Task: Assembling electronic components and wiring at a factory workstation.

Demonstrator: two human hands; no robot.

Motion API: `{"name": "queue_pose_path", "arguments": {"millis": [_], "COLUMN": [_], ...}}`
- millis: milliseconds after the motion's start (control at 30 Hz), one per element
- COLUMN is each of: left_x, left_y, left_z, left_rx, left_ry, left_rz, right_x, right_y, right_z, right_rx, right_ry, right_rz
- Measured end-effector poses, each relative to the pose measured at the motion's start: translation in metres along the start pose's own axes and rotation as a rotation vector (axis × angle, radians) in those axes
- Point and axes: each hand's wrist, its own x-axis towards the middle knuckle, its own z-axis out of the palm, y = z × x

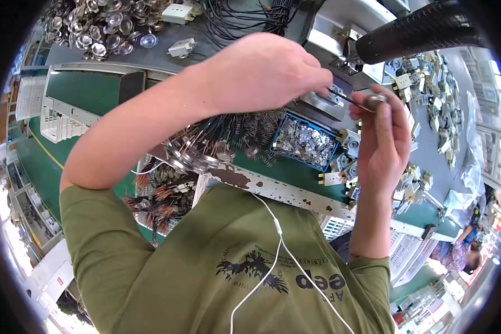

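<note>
My left hand [281, 69] reaches across from the left, its fingers closed on one end of a thin dark wire [346, 99]. The other end of the wire meets a small round metal part [375, 101], shiny and cup-shaped. My right hand [385, 136] pinches that metal part between thumb and fingers. Both hands are above the bench, near a blue tray [273, 149] full of small flat metal pieces. Left of the tray lies a bunch of metal discs [197, 158] with dark wires and coppery ends. Whether the wire is fixed to the part, I cannot tell.
A black flexible hose [417, 34] hangs over a metal fixture [325, 39] at the upper right. Many white switch-like parts [441, 106] lie on the right. Round metal cups [94, 28] and black cables [245, 16] are heaped at the back. A chipped white rail [273, 188] edges the bench.
</note>
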Motion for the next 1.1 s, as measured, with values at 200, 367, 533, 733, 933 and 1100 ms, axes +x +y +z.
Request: {"name": "queue_pose_path", "arguments": {"millis": [200, 367, 533, 733, 933, 1100], "left_x": [-0.008, -0.008, -0.004, -0.001, 0.0, 0.007], "left_y": [0.005, 0.008, 0.012, 0.014, 0.013, 0.004], "left_z": [-0.016, -0.004, 0.001, 0.0, -0.001, -0.015], "left_rx": [0.36, 0.257, 0.132, 0.249, 0.222, 0.058], "left_ry": [-0.117, 0.005, -0.041, -0.11, -0.097, -0.274], "left_rz": [0.074, 0.037, -0.06, -0.019, 0.017, -0.028], "right_x": [0.023, -0.005, -0.01, 0.015, 0.005, 0.009], "right_y": [-0.028, -0.021, -0.012, -0.019, -0.017, -0.027], "right_z": [0.002, 0.009, 0.009, -0.002, -0.008, -0.033], "right_rx": [-0.636, -0.303, -0.54, -0.548, -0.565, -0.66], "right_ry": [-0.466, -0.176, -0.159, -0.428, -0.315, -0.047], "right_rz": [0.537, 0.315, 0.192, 0.496, 0.375, 0.033]}}
